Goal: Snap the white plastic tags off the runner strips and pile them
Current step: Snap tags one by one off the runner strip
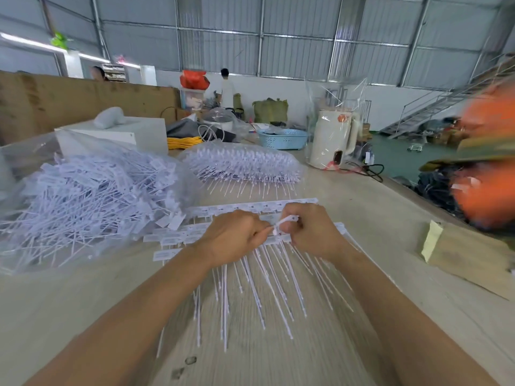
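White runner strips point(250, 207) with tags and long thin tails lie on the table in front of me. My left hand point(231, 238) and my right hand point(309, 232) meet over the nearest strip. Both pinch a bent white tag point(284, 222) between their fingertips. The tails point(264, 288) fan out toward me under my wrists. A big pile of loose tags point(89, 196) lies on clear plastic to the left. A few separate tags point(164, 240) lie at its near edge.
A second bundle of strips in plastic point(242, 162) sits behind. Farther back stand a white box point(117, 135), a blue basket point(282, 138) and a wrapped white kettle point(333, 143). A cardboard piece point(468, 257) lies right. The table's right edge drops off.
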